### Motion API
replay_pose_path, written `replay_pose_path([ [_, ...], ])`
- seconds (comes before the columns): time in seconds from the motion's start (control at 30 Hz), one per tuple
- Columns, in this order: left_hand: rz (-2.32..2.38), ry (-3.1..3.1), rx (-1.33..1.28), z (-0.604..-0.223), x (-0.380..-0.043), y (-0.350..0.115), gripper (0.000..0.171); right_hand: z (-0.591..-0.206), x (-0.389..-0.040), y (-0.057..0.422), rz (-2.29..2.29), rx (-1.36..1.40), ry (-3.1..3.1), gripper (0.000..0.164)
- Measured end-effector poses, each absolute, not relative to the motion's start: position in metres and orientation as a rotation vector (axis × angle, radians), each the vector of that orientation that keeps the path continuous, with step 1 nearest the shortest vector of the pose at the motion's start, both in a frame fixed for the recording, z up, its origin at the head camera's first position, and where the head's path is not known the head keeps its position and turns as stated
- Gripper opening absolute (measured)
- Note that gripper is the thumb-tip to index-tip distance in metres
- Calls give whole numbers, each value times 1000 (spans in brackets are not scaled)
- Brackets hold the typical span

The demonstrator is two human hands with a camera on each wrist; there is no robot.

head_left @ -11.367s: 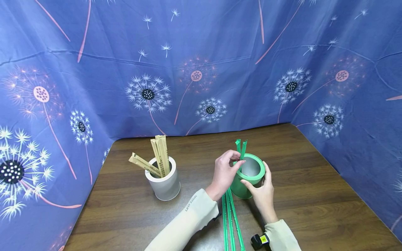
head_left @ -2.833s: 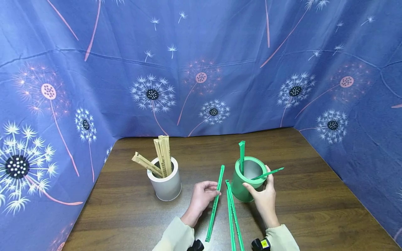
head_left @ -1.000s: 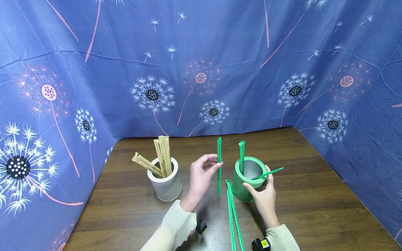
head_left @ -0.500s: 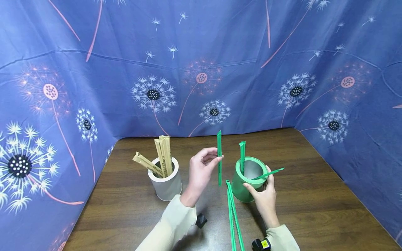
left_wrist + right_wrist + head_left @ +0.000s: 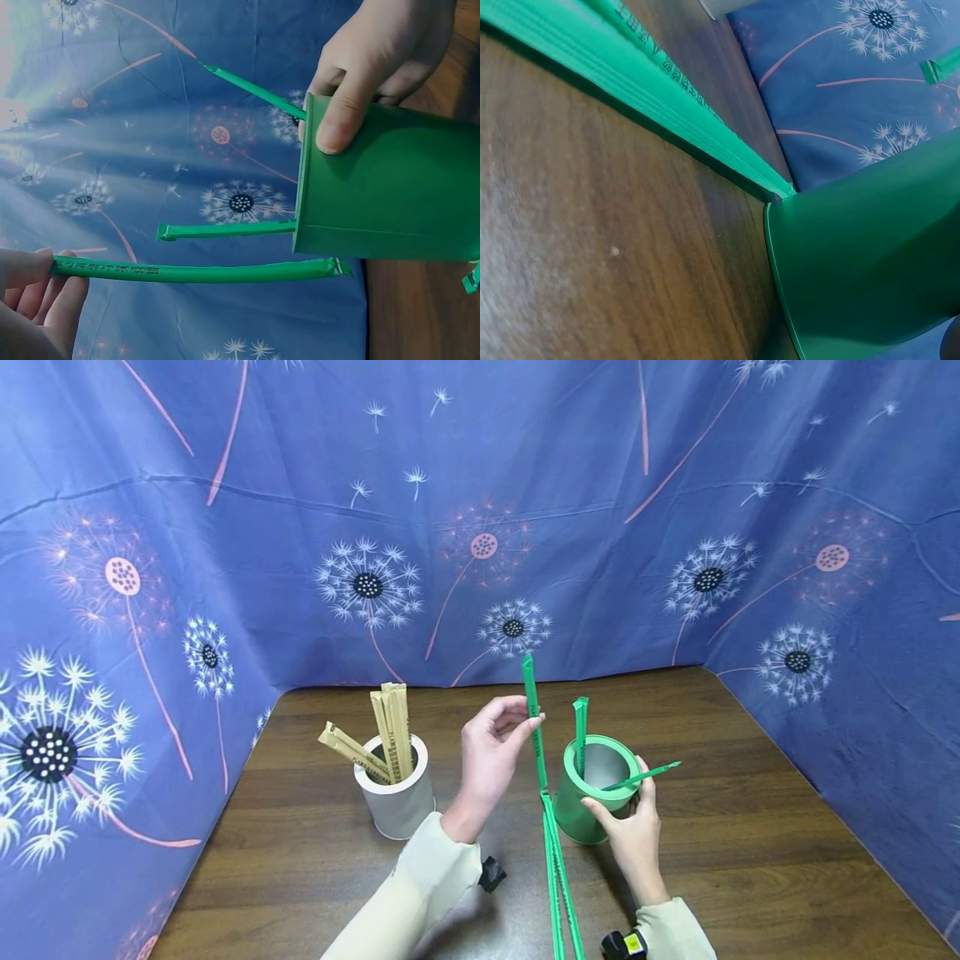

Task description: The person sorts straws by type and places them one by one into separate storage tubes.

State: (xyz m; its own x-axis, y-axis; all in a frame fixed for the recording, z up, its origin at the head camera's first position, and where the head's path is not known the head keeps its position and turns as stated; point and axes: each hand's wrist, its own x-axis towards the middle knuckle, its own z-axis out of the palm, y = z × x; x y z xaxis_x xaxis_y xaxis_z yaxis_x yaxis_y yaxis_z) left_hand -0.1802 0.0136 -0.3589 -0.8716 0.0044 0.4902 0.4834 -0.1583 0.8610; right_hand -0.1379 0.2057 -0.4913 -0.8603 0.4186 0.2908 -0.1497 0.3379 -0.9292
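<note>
My left hand [image 5: 491, 752] pinches a green-wrapped straw [image 5: 532, 693] between thumb and fingers, holding it nearly upright above the table. My right hand [image 5: 633, 835] grips the rim and side of a green can [image 5: 579, 814], thumb on the near side. Inside the can, one green-wrapped straw [image 5: 581, 727] stands upright and another [image 5: 660, 769] leans out over the right rim. In the left wrist view, the held straw [image 5: 210, 274] hangs clear of the can [image 5: 390, 180], beside its opening. Left of the can, a few green-wrapped straws [image 5: 558, 877] lie on the table.
A white can [image 5: 397, 810] with several tan-wrapped straws [image 5: 395, 727] stands to the left on the wooden table [image 5: 285, 860]. Blue dandelion-print cloth [image 5: 600, 593] closes off the back and sides.
My left hand has taken a straw off the table and raised it; over the last second it moves up and slightly right. The right hand keeps its grip on the green can.
</note>
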Motion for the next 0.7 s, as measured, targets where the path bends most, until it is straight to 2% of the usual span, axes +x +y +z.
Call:
replay_pose_path([
  [0.7, -2075, -1661, -650, -350, -184, 37, 20, -492, -140, 206, 1542, -241, -2117, 94],
])
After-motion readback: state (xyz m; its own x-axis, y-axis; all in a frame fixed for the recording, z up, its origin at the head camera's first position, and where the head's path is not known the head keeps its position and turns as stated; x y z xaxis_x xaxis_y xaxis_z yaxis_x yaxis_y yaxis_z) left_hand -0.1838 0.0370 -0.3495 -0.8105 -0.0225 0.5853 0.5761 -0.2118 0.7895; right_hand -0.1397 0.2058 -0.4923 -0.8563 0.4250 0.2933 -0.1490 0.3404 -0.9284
